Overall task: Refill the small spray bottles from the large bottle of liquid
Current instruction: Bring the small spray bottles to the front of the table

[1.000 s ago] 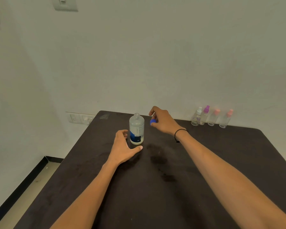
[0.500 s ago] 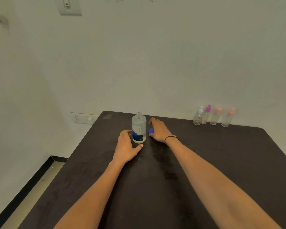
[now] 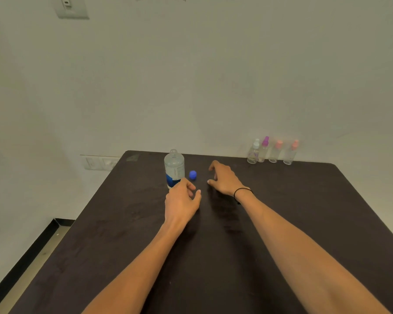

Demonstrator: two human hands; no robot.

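1. Blue cap (image 3: 192,174), half a second ago under the right hand's (image 3: 225,180) fingers, now sits alone on the counter (image 3: 304,211); that hand has drawn off to its right, fingers loosely curled, empty.
2. Left hand (image 3: 182,200) has let go of the large bottle (image 3: 174,167) and hangs just in front of it, relaxed, holding nothing.
3. Reading: bottle uncapped, pouring not begun. Four small spray bottles (image 3: 271,151) stand well beyond the right hand, capped.
4. Fill levels unreadable; bottle base hidden by left hand.
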